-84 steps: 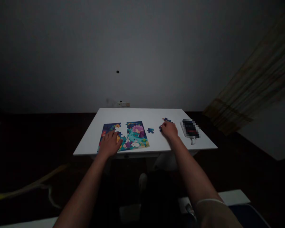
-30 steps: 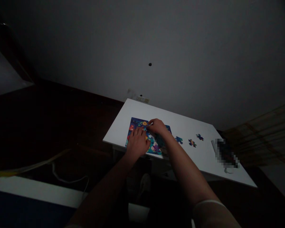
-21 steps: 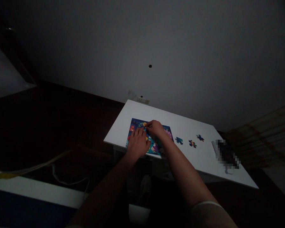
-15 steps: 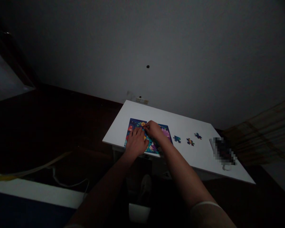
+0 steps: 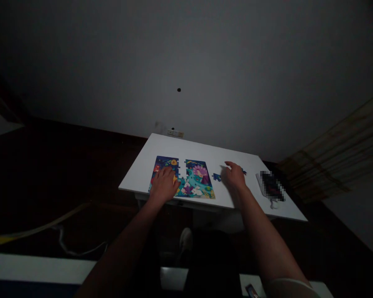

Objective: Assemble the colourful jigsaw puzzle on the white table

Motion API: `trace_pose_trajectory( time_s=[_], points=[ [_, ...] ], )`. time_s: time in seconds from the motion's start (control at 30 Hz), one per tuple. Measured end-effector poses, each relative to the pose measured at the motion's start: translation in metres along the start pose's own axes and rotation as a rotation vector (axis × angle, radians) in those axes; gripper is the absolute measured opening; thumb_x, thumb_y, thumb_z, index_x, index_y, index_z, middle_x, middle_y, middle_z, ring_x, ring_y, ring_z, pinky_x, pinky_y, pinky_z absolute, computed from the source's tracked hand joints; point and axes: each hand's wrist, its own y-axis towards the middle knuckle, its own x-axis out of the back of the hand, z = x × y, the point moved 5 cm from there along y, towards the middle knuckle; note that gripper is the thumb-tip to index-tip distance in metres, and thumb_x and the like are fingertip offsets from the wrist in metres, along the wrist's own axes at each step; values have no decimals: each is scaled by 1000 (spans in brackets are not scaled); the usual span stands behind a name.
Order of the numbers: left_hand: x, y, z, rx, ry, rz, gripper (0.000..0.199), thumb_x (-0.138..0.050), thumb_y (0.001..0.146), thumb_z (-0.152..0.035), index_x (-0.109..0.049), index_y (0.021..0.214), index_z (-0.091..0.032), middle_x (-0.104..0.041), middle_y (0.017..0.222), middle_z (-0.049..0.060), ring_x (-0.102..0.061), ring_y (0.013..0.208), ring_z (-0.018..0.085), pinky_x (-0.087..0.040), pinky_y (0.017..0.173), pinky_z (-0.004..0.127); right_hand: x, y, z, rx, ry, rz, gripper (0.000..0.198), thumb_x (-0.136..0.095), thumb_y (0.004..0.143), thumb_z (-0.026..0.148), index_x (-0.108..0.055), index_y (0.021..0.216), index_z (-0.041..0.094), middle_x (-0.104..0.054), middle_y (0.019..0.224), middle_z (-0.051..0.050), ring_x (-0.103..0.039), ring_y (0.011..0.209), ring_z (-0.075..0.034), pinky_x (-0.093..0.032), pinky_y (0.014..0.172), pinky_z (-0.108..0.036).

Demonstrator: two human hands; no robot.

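A colourful, partly assembled jigsaw puzzle (image 5: 195,178) lies on a small white table (image 5: 161,149), with a narrow gap near its top middle. My left hand (image 5: 164,185) rests flat on the puzzle's left part, fingers spread. My right hand (image 5: 234,176) hovers over the table to the right of the puzzle, fingers loosely apart, among loose pieces. One loose blue piece (image 5: 216,177) lies just left of that hand; another piece (image 5: 243,171) peeks out at its right. Whether the right hand touches a piece is hidden in the dim light.
A blurred-out flat device (image 5: 271,186) on a white base lies near the table's right edge. A wall socket (image 5: 175,133) sits behind the table. A pale cable (image 5: 65,244) runs over the dark floor at left. A woven blind (image 5: 335,161) hangs at right.
My right hand left the puzzle's top middle and moved right to the loose pieces. My left hand stayed on the puzzle. The view swung, shifting the table leftward.
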Motion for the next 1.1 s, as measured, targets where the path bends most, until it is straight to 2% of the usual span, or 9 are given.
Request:
trace_pose_trajectory(
  time_s=[0.1, 0.2, 0.3, 0.43, 0.57, 0.63, 0.87, 0.97, 1.1],
  points=[
    [1, 2, 1, -4, -2, 7, 46, -62, 111, -44, -75, 149, -21, -65, 169, 14, -54, 161, 37, -41, 136, 54, 17, -12, -53, -86, -227, -46, 60, -52, 106, 31, -69, 159, 9, -64, 166, -28, -58, 154, -45, -47, 127, -62],
    [3, 4, 1, -2, -2, 13, 48, -62, 111, -45, -75, 150, -21, -66, 169, 14, -54, 161, 37, -41, 136, 54, 16, -21, -79, -120, -324, 28, 58, -46, 112, 34, -70, 160, 12, -65, 165, -26, -61, 150, -43, -49, 123, -57],
    [3, 6, 2, -15, 9, 18, 50, -60, 110, -46, -76, 150, -19, -67, 168, 16, -57, 158, 37, -44, 134, 55, 14, -24, -82, -108, -272, 39, 52, -47, 110, 32, -76, 151, 17, -75, 153, -22, -70, 139, -38, -53, 117, -50],
    [0, 10, 8, -23, 16, 15, 53, -58, 108, -48, -78, 147, -17, -69, 166, 18, -60, 156, 39, -47, 132, 56, 19, -23, -83, -179, -59, -72, 51, -53, 100, 24, -81, 143, 18, -83, 137, -18, -76, 126, -34, -56, 112, -44],
    [-5, 16, 15, -48, 18, 2, 59, -54, 106, -52, -79, 144, -15, -70, 165, 19, -63, 153, 40, -48, 132, 56, 28, -23, -98, -305, 132, -270, 61, -44, 97, 16, -72, 150, 7, -80, 142, -22, -74, 129, -31, -56, 114, -41],
    [-7, 18, 18, -52, 24, -7, 60, -52, 105, -54, -80, 143, -16, -70, 165, 18, -63, 153, 39, -48, 132, 56, 29, -23, -101, -333, 139, -302, 62, -41, 100, 16, -68, 154, 4, -76, 148, -24, -71, 133, -31, -53, 118, -42],
    [-3, 16, 18, -24, -6, -31, 61, -49, 104, -50, -81, 142, -15, -72, 163, 18, -66, 151, 39, -49, 131, 55, 18, -18, -79, -275, -249, -22, 54, -58, 111, 46, -77, 142, 5, -69, 153, -32, -58, 148, -45, -44, 124, -53],
    [-1, 16, 17, -15, -9, -29, 60, -49, 104, -51, -81, 141, -16, -71, 164, 17, -66, 152, 38, -48, 132, 54, 16, -15, -80, -275, -245, -4, 49, -59, 112, 43, -77, 144, 10, -70, 154, -28, -59, 148, -43, -44, 121, -51],
    [-4, 18, 21, -8, 1, -34, 55, -52, 104, -51, -83, 138, -21, -74, 161, 13, -67, 150, 38, -51, 131, 56, 11, -10, -93, -239, -138, -67, 41, -70, 105, 40, -78, 138, 16, -76, 146, -24, -65, 141, -39, -48, 115, -47]
  ],
)
